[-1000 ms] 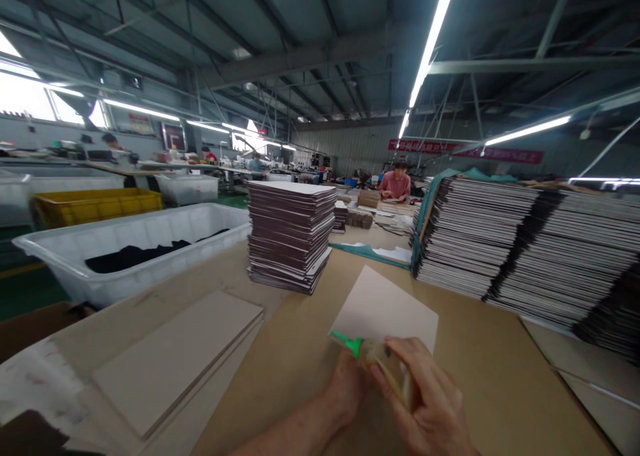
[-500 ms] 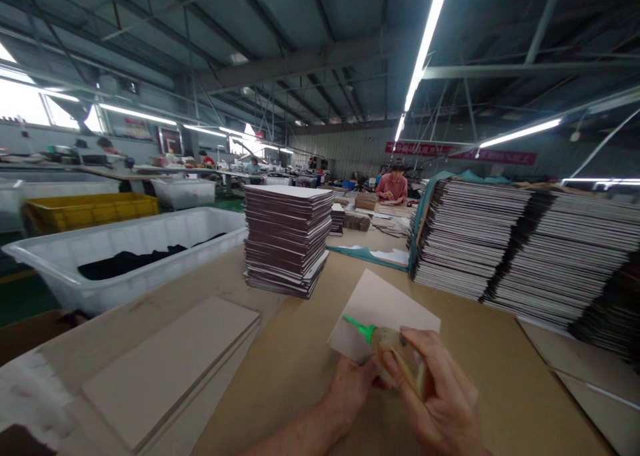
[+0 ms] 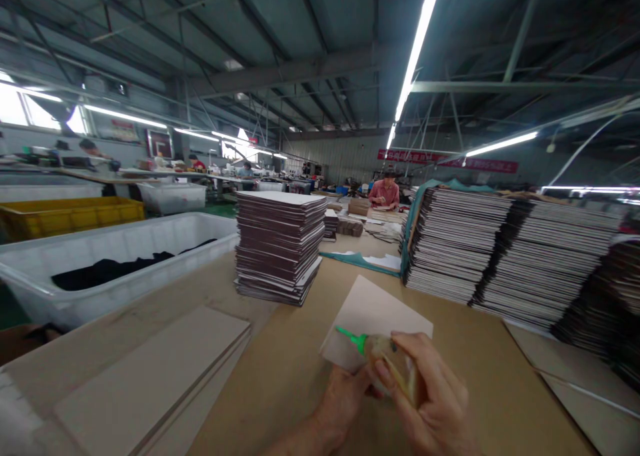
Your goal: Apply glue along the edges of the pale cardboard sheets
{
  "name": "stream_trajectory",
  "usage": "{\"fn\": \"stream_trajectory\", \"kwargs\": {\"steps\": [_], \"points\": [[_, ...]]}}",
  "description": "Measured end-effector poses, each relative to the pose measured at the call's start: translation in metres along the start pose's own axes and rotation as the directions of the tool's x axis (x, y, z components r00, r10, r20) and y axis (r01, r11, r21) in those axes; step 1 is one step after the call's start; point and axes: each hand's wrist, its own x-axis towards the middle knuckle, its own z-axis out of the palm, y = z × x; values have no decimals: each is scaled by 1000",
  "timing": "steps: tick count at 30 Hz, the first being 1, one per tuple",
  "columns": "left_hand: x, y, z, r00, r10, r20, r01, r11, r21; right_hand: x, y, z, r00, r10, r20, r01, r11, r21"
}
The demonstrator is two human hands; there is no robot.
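Note:
My right hand [image 3: 430, 389] is wrapped round a glue bottle [image 3: 393, 366], a cloudy, yellowish squeeze bottle with a green nozzle. The nozzle points left, over a pale, flat board [image 3: 367, 309]; I cannot tell whether its tip touches the surface. My left hand [image 3: 345, 399] grips the near edge of that board, its fingers partly hidden beneath it and behind the bottle. The board is tilted above the brown tabletop [image 3: 265, 383].
A tall stack of dark-edged boards [image 3: 277, 246] stands just beyond my hands. Larger stacks [image 3: 455, 243] rise at the right. Flat boards [image 3: 155, 376] lie at the left, beside a white bin [image 3: 125, 243] holding black cloth. A person in a red shirt [image 3: 384, 193] works across the table.
The whole scene has shifted a little left and down as my view turned. The nozzle keeps nearly the same place over the board, and both hands keep their hold.

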Motion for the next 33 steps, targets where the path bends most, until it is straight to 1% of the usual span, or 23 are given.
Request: {"fn": "stream_trajectory", "kwargs": {"steps": [2, 4, 8, 11, 15, 18, 20, 24, 25, 29, 33], "points": [[-1, 4, 1, 1000, -3, -2, 3, 1000, 25, 0, -1, -1, 999, 4, 42, -5, 1000, 31], [-1, 5, 1, 1000, -11, -18, 12, 998, 55, 3, -2, -4, 999, 12, 29, -13, 999, 32], [0, 1, 0, 999, -22, -47, 26, 994, 103, 16, -1, -12, 994, 70, -82, -71, 997, -2], [0, 0, -1, 998, -32, -62, 40, 990, 135, 25, 3, -17, 980, 117, -160, -129, 989, -71], [-2, 7, 1, 995, -49, -82, 64, 978, 199, 31, 11, -20, 953, 149, -263, -184, 976, -113], [-6, 15, 4, 994, -59, -87, 79, 965, 250, 32, 17, -21, 938, 153, -311, -202, 970, -132], [-8, 18, 6, 995, -64, -82, 85, 956, 282, 32, 19, -22, 940, 144, -310, -196, 970, -143], [-9, 17, 4, 994, -65, -85, 90, 935, 342, 33, 14, -26, 973, 98, -207, -123, 986, -112], [-9, 15, 3, 994, -63, -87, 90, 929, 358, 34, 13, -27, 976, 82, -200, -106, 988, -110], [-8, 12, -1, 994, -67, -88, 98, 907, 410, 37, 13, -31, 958, 53, -281, -100, 982, -158], [-7, 12, -2, 995, -63, -80, 92, 894, 438, 35, 18, -31, 971, 76, -228, -112, 983, -145]]}}
